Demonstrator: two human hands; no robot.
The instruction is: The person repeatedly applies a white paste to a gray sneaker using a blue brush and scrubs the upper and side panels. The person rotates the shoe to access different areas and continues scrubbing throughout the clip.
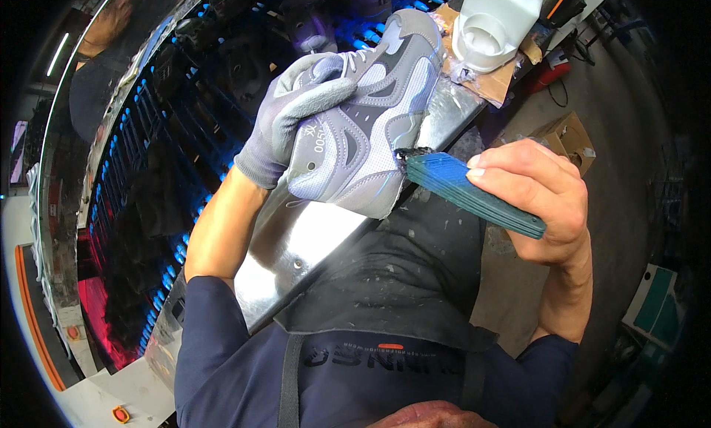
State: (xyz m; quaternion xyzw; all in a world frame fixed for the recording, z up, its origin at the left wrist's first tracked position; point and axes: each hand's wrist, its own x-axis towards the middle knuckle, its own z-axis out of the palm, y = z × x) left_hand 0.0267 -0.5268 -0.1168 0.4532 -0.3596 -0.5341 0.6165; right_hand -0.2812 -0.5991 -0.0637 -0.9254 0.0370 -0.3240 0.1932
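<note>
The grey mesh sneaker upper (370,109), long axis slanting up-right, sits over my gloved left hand (296,113); my bare right hand's fingers (511,176) clamp a blue-handled brush (466,191), bristles touching its lower edge above the shiny metal bench (296,243).

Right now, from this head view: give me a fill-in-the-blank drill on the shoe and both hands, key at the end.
1. The left hand, gripping the grey shoe upper, wears a grey ____.
2. The right hand is ____, with no covering.
3. The right hand's grip is on a brush whose handle is ____ in colour.
4. The brush's dark bristles touch the shoe's ____ edge.

Missing words: glove; bare; blue; bottom
</note>
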